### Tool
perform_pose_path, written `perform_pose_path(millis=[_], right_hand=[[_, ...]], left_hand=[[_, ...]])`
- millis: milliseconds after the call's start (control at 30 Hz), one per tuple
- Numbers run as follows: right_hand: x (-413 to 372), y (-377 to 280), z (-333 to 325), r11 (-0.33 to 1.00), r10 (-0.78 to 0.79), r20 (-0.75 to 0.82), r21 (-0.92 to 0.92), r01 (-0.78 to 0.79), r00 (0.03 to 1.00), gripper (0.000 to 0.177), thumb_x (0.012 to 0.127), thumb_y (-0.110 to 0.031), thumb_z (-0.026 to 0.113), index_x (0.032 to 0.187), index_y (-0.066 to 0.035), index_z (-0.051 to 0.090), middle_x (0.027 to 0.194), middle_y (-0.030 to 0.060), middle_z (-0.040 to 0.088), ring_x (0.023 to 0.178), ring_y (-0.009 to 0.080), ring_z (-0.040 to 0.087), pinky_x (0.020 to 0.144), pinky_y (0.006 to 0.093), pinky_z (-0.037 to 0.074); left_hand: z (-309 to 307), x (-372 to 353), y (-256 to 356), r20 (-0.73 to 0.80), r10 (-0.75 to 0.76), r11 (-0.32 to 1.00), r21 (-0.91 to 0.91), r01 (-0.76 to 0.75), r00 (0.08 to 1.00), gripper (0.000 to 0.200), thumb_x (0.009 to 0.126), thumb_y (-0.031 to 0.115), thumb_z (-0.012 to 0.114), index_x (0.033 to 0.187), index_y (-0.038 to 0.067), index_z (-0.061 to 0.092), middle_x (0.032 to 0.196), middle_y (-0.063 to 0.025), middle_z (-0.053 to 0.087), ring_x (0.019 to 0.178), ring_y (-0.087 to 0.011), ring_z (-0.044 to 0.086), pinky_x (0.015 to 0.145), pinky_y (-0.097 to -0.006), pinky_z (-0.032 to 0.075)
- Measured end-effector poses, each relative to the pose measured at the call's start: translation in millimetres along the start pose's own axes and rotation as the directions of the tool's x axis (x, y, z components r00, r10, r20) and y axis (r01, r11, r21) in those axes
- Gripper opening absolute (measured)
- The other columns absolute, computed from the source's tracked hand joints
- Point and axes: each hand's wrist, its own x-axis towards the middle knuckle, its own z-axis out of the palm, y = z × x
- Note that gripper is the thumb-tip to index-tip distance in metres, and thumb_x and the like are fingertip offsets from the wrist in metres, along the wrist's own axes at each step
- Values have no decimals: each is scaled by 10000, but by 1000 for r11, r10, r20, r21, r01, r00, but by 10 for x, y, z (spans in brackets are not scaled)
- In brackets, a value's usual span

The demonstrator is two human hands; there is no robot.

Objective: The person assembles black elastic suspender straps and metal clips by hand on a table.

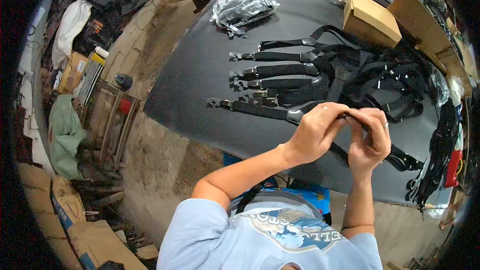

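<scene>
Fingers: left hand (315, 132) and right hand (371, 137) meet tip to tip, thumbs and fingers pinched nearly closed on a dark piece (345, 116); the fingers mostly hide it, so I can't tell its long axis.
Nearest strap: black strap (262, 110) slants to the left hand, the nearer one, its clip end away.
Beyond: tangled straps (345, 73), cardboard box (371, 17).
Right side: scissors (414, 185), apart.

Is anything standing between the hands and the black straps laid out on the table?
Nothing visible does. The left hand and right hand meet over the near side of the black straps; the cardboard box and plastic bag sit farther off.
</scene>
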Motion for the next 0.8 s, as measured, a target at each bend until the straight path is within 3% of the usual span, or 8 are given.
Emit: perform_pose_path(millis=[33,133,267,367,500,600,733,800], right_hand=[[5,55,55,998,-52,28,32,51,998,406,699,120,681,1085,5,632,912,108,656,832,216,628,775,305,495],[64,9,191,978,37,62,205,-49,997,755,694,38,761,1368,-17,427,1270,141,528,1037,226,591,885,315,473],[-11,209,101,988,146,122,37,-151,982,648,691,16,768,1288,-30,519,1311,143,492,1060,239,581,887,326,484],[-125,340,-72,975,169,280,-186,-119,945,514,701,23,752,1189,-47,606,1303,131,503,1052,251,583,903,329,473],[-313,443,-146,958,249,245,-205,-201,937,360,723,29,722,1072,-39,661,1279,121,526,1033,253,583,909,349,456],[-364,496,-216,937,297,226,-254,-238,928,317,734,30,714,1041,-30,665,1267,117,534,1012,245,585,894,348,460],[-362,498,-241,943,261,224,-269,-198,939,293,742,37,704,1023,-32,666,1250,115,542,977,235,593,871,342,471],[-352,496,-238,953,243,236,-237,-187,941,285,746,46,696,1016,-40,668,1233,111,550,952,226,600,851,334,479]], left_hand=[[3,-35,28,-62,-198,972,-142,188,978,200,854,6,609,1048,-17,562,969,-177,634,938,-259,644,814,-316,485],[-108,19,-120,-290,-423,808,-550,212,859,165,980,105,512,1118,17,491,1091,-108,652,1025,-178,625,889,-273,473],[-706,-1,-598,-391,-669,657,-709,257,632,162,931,133,586,1046,38,523,1098,-196,652,896,-204,678,808,-312,573],[-1111,-82,-886,-358,-692,701,-543,463,627,177,901,110,633,1023,-2,570,976,-135,666,869,-239,689,798,-336,577],[-1507,4,-1014,-172,-706,705,-260,660,687,170,883,124,663,956,-26,633,886,-115,684,780,-210,702,667,-275,564],[-1777,191,-1201,-255,-630,625,395,674,734,242,767,213,739,763,-26,705,704,-113,698,645,-147,666,626,-309,523],[-2120,506,-1952,-483,-329,569,584,579,811,262,699,243,764,721,-12,706,731,-180,689,674,-279,680,661,-383,527],[-2188,692,-2238,-521,-386,474,596,648,761,287,697,277,778,721,-2,713,741,-169,696,742,-281,688,715,-380,532]])
